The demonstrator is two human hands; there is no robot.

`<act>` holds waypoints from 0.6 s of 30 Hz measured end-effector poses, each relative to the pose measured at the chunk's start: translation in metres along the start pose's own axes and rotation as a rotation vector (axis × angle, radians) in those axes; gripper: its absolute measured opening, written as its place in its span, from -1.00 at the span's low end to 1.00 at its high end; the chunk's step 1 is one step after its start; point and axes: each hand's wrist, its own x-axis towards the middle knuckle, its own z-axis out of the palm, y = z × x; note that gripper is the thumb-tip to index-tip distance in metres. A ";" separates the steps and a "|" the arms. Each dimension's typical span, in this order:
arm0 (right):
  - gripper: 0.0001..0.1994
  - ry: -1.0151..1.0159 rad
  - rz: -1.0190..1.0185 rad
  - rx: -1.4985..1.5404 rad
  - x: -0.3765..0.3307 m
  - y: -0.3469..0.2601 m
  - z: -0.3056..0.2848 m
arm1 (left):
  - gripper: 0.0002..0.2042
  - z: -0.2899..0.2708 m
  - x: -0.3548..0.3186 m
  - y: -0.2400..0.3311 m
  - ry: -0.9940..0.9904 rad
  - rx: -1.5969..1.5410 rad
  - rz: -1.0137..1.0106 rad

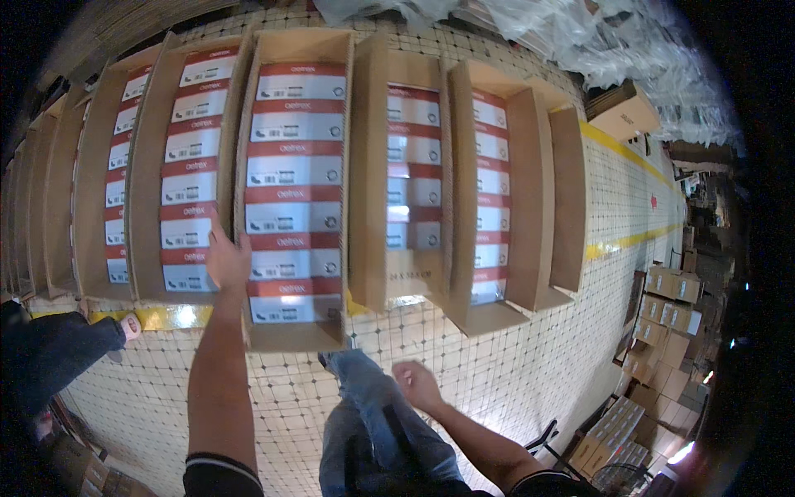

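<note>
My left hand (228,258) reaches forward to the carton wall beside a column of white shoeboxes with red lids (189,190). Its thumb and index finger are apart, and no object shows between them. Just to its right stands a tall open carton (296,338) with several more white-and-red shoeboxes (294,172) stacked in a row. My right hand (416,386) hangs low over the tiled floor beside my jeans, touching no carton. Its fingers are loosely curled and slightly blurred, with nothing visible in them.
More open cartons of shoeboxes (490,199) line both sides. Yellow tape (633,240) marks the tiled floor. Stacked brown boxes (667,315) stand at the right, plastic-wrapped goods (613,50) at the far right. Another person's dark-clothed leg (62,352) is at the left.
</note>
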 end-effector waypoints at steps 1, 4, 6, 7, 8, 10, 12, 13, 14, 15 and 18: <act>-0.77 0.138 -0.032 -0.026 0.009 0.010 -0.006 | -0.32 -0.003 -0.007 0.005 0.020 0.001 -0.003; -0.77 0.297 -0.139 -0.172 0.063 0.021 -0.030 | -0.43 -0.008 -0.047 0.032 0.249 0.201 0.173; -0.73 0.335 -0.230 -0.200 0.124 0.016 -0.042 | -0.53 -0.002 -0.107 0.064 -0.039 0.303 0.181; -0.69 0.329 -0.246 -0.206 0.157 0.012 -0.045 | -0.57 0.001 -0.138 0.081 -0.063 -0.281 0.389; -0.67 0.345 -0.304 -0.285 0.192 0.008 -0.047 | -0.61 0.004 -0.168 0.098 -0.296 -0.334 0.428; -0.61 0.252 -0.342 -0.415 0.240 0.012 -0.051 | -0.48 0.017 -0.216 0.130 -0.469 -0.211 0.567; -0.54 -0.004 -0.245 -0.524 0.267 0.023 -0.053 | -0.43 0.034 -0.238 0.156 -0.465 -0.156 0.529; -0.52 0.038 -0.277 -0.601 0.269 0.028 -0.054 | -0.42 0.041 -0.243 0.166 -0.432 -0.187 0.472; -0.50 0.077 -0.311 -0.679 0.265 0.032 -0.056 | -0.41 0.045 -0.245 0.172 -0.413 -0.226 0.383; -0.48 0.094 -0.322 -0.764 0.253 0.036 -0.058 | -0.40 0.049 -0.243 0.176 -0.417 -0.151 0.376; -0.58 0.380 -0.497 -0.819 0.203 0.026 -0.072 | -0.35 0.052 -0.223 0.174 -0.451 -0.039 0.251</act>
